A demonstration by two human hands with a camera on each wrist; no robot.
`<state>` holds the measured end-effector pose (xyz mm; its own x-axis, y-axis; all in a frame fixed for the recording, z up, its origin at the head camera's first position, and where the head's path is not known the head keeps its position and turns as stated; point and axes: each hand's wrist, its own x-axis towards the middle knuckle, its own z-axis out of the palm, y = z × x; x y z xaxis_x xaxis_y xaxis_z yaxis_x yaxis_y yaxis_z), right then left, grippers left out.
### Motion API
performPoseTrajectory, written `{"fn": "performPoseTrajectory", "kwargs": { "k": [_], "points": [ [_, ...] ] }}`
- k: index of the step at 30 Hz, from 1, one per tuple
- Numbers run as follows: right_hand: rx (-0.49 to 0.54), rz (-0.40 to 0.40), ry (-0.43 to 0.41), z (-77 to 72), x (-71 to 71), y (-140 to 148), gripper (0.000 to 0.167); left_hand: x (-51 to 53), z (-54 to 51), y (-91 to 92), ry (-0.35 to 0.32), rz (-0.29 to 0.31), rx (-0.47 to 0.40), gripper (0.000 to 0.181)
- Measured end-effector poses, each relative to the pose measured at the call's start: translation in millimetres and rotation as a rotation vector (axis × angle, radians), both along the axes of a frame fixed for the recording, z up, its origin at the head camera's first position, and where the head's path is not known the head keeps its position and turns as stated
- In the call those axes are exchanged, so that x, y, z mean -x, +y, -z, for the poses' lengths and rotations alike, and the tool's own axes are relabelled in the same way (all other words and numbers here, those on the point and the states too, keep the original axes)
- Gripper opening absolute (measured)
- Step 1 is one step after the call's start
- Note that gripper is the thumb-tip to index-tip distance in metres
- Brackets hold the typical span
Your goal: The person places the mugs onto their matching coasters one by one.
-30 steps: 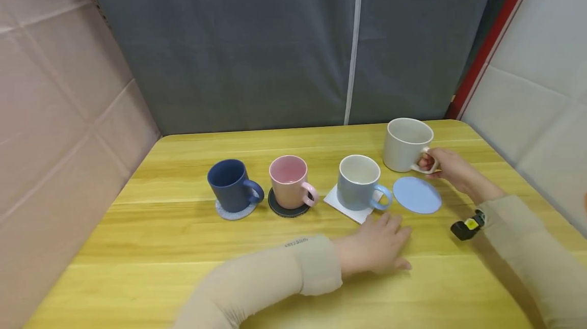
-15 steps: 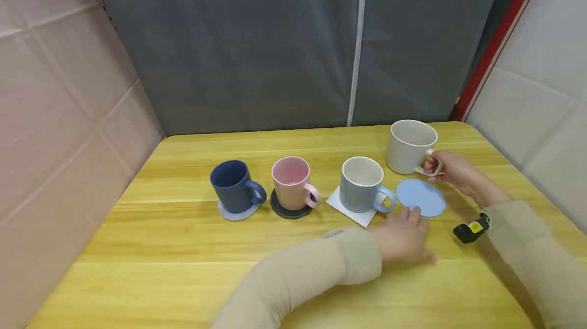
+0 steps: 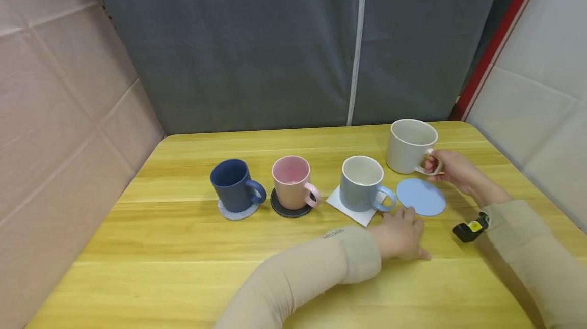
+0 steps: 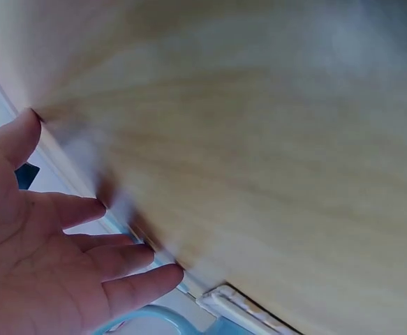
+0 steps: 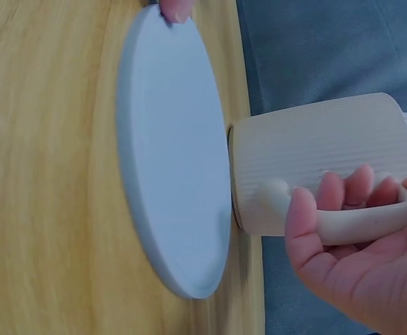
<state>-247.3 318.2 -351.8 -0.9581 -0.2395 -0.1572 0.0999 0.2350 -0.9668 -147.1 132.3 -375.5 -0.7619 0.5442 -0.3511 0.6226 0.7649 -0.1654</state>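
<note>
My right hand [image 3: 458, 173] grips the handle of a white mug [image 3: 409, 148], fingers curled through it. In the right wrist view that ribbed mug [image 5: 315, 167] stands upright on the table, just behind a round light-blue coaster [image 3: 420, 197]. Fingers spread and extended, my left hand [image 3: 399, 235] rests on the table in front of the coaster. One left fingertip [image 5: 175, 8] touches the coaster's edge in the right wrist view. Left of the hand, a light-blue mug [image 3: 358, 190] sits on a white square coaster [image 3: 336, 201]. In the left wrist view the palm [image 4: 35, 272] shows with straight fingers.
A pink mug [image 3: 289, 186] on a black round coaster [image 3: 281, 211] and a navy mug [image 3: 233, 191] on a grey round coaster [image 3: 231, 215] stand to the left. The wooden table [image 3: 160, 247] ends at a grey curtain [image 3: 252, 64] behind and pale walls at the sides.
My left hand has moved right along the table to the front of the light-blue coaster, then drawn back slightly. The right hand keeps its grip on the white mug, which stays in place.
</note>
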Motion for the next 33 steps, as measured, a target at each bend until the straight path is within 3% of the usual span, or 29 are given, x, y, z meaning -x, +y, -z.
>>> {"fn": "performPoseTrajectory", "kwargs": {
  "k": [4,9,14,25,33],
  "points": [
    [0.046,0.012,-0.018,-0.7,0.5,-2.5,0.03,-0.4,-0.6,-0.4,0.003,-0.002,0.004,0.074],
    [0.248,0.038,-0.052,2.1,-0.1,-6.9,0.029,-0.8,-0.7,-1.2,0.005,-0.003,0.018,0.073],
    [0.413,0.038,-0.019,8.0,-3.3,-11.0,0.032,-1.1,-0.2,-1.2,0.003,0.004,0.02,0.074],
    [0.554,-0.015,-0.004,10.8,-5.1,-6.6,0.035,-0.7,-0.2,-1.2,0.013,0.006,0.011,0.074],
    [0.66,-0.128,0.024,9.1,-16.9,7.1,0.041,0.0,1.0,0.1,0.008,0.0,0.027,0.074]
  ]
}}
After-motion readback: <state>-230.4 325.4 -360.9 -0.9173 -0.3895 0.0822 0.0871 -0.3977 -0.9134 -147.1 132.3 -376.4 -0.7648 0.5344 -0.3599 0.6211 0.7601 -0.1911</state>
